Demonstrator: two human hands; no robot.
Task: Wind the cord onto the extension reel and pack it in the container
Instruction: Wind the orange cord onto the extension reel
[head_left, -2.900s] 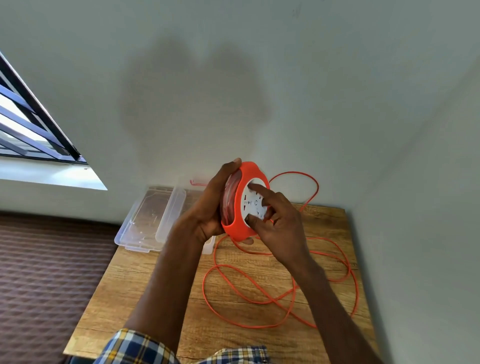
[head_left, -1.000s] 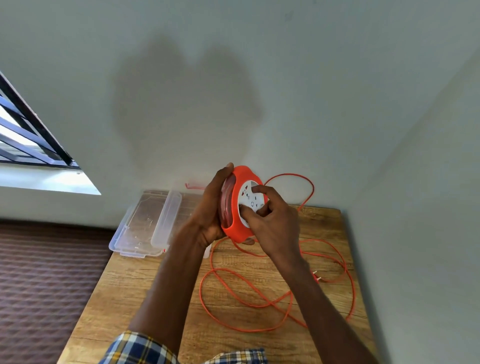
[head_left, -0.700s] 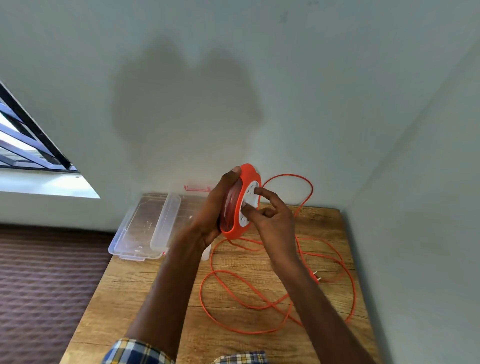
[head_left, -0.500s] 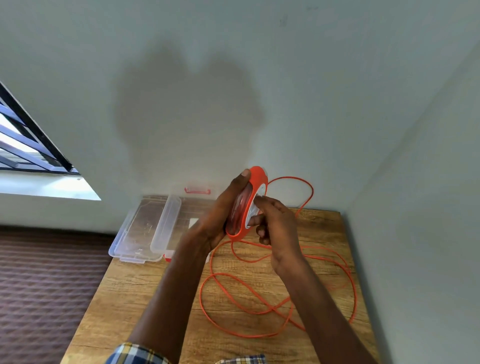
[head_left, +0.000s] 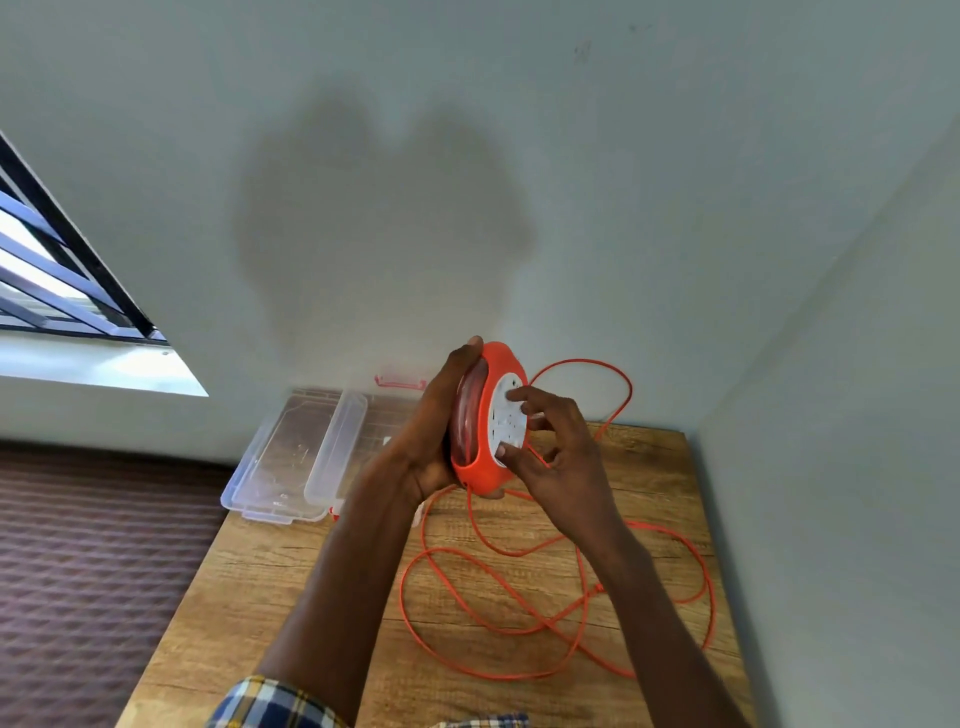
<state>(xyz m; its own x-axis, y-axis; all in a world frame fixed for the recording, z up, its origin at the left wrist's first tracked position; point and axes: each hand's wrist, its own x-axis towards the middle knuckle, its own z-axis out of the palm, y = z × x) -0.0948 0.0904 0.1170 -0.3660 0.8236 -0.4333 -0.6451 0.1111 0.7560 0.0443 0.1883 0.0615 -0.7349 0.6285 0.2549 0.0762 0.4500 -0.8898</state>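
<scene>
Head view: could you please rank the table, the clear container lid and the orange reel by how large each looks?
1. Table, clearly largest.
2. Lid.
3. Reel, though it is held up nearer the camera and seen at an angle, so this gap is unsure.

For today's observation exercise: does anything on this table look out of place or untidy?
Yes: most of the orange cord sprawls in loose, overlapping loops across the wooden table, not wound on the reel. The clear container overhangs the table's far left corner.
</scene>
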